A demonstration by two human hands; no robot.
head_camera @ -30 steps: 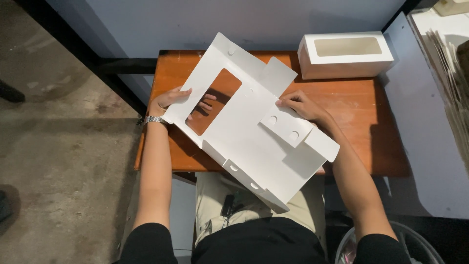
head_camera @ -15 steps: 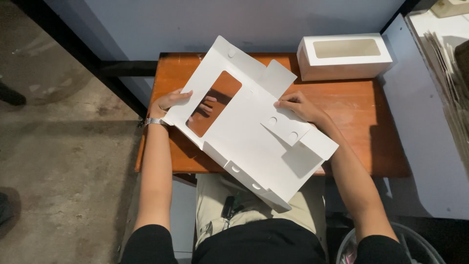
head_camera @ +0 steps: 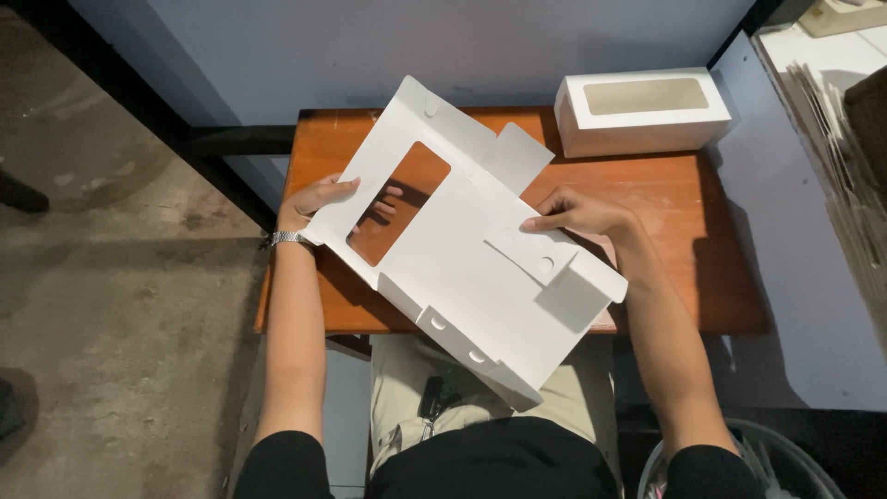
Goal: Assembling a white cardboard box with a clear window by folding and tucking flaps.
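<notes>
A flat white cardboard box blank (head_camera: 462, 249) with a rectangular window cut-out lies tilted across the orange wooden table (head_camera: 684, 203). My left hand (head_camera: 319, 199) grips its left edge, thumb on top, with the fingers showing through the window. My right hand (head_camera: 573, 212) presses its fingers on a folded side flap at the blank's right. A corner flap near that hand stands partly upright.
A finished white window box (head_camera: 642, 113) stands at the table's back right. A stack of flat blanks (head_camera: 845, 176) lies on the surface to the right. A blue wall runs behind the table. A bin rim (head_camera: 785, 462) shows at the lower right.
The right hand has slid slightly along the side flap, and the corner flap near it has risen a little. The left hand has kept its grip.
</notes>
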